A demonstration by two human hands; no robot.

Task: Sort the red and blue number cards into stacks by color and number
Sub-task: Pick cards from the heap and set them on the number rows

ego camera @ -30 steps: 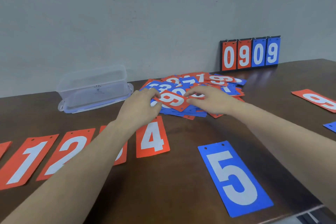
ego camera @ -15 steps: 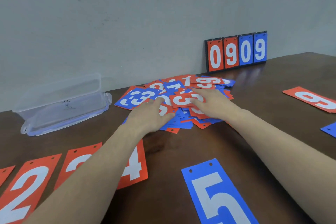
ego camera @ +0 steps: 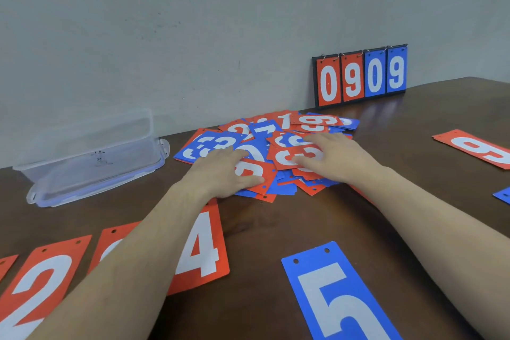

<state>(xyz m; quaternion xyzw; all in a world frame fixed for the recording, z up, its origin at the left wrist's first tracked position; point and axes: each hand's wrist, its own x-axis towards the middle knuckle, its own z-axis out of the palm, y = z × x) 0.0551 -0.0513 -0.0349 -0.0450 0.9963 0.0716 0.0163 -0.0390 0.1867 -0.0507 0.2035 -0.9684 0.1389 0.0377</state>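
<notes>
A loose pile of red and blue number cards (ego camera: 259,132) lies in the middle of the dark wooden table. My left hand (ego camera: 220,174) rests flat on a red card (ego camera: 255,171) at the pile's near left, thumb along its near edge. My right hand (ego camera: 334,157) lies on a red 3 card (ego camera: 284,159) with straight fingers. Laid out near me are a red 2 (ego camera: 41,284), a partly hidden red card (ego camera: 113,243), a red 4 (ego camera: 202,246) and a blue 5 (ego camera: 336,295). A red 9 (ego camera: 480,150) lies at the right.
A clear plastic box (ego camera: 91,157) stands at the back left. A flip scoreboard reading 0909 (ego camera: 361,77) leans on the wall behind the pile. A blue card's corner (ego camera: 503,194) shows at the right edge. A red card's corner (ego camera: 7,263) shows far left.
Both hands have spread the pile: the red card under my left hand slid nearer and left, and a red 3 now lies under my right hand. The view tilted down and right.
</notes>
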